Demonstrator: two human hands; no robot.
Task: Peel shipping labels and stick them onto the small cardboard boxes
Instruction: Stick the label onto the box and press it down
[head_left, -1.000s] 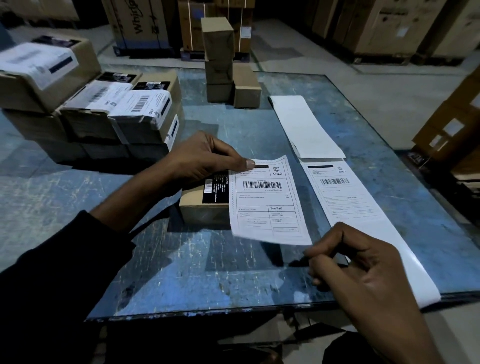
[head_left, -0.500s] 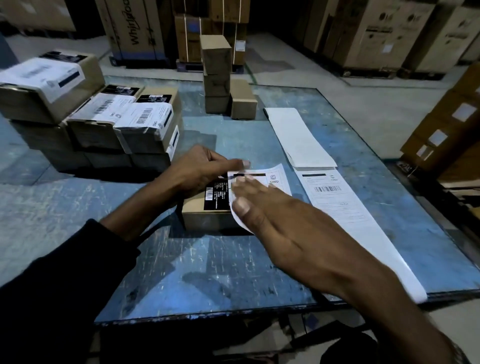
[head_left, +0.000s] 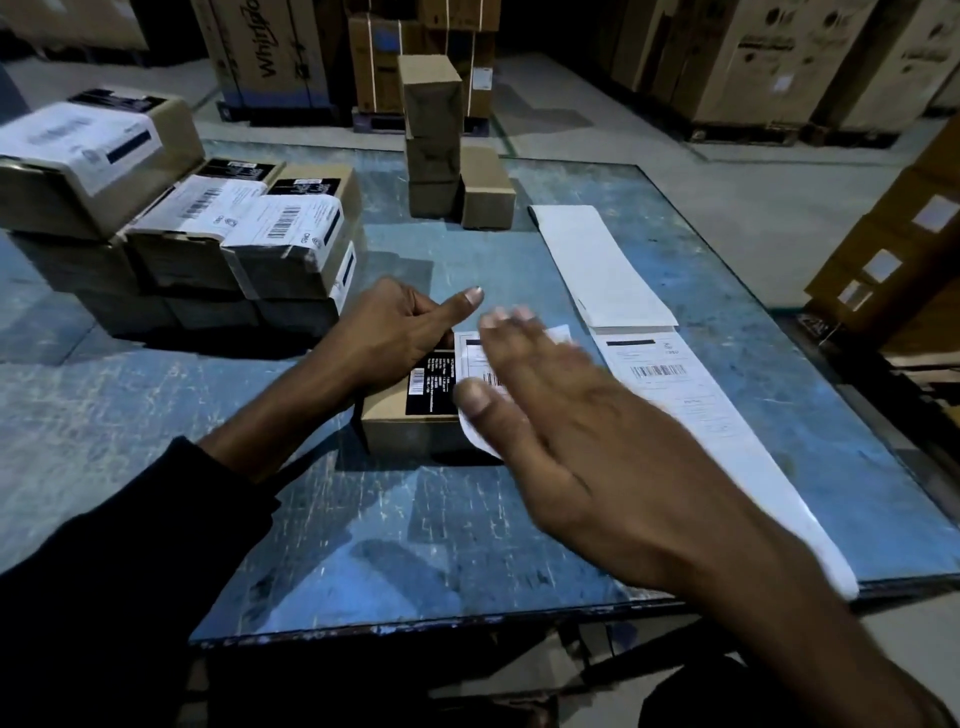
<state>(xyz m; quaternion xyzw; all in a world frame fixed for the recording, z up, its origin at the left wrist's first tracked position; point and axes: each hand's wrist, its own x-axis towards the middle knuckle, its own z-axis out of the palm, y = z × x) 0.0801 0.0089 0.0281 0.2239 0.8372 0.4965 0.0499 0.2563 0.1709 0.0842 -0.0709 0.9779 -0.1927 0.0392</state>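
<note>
A small cardboard box (head_left: 410, 436) with a black printed sticker lies on the blue table (head_left: 467, 545) in the middle. A white shipping label (head_left: 471, 358) lies over its right part and hangs past the front edge. My right hand (head_left: 571, 431) lies flat on that label with straight fingers and hides most of it. My left hand (head_left: 389, 338) holds the box's far left side with curled fingers, its thumb lifted off the label.
A long strip of labels (head_left: 675, 384) and its blank backing (head_left: 602, 270) runs along the table's right side. Labelled boxes (head_left: 208, 244) are stacked at the left. Several plain small boxes (head_left: 441, 156) stand at the back. Large cartons (head_left: 779, 62) line the floor beyond.
My right hand let go of the label's lower corner and came down flat on the label over the box. My left thumb lifted off the label's top corner.
</note>
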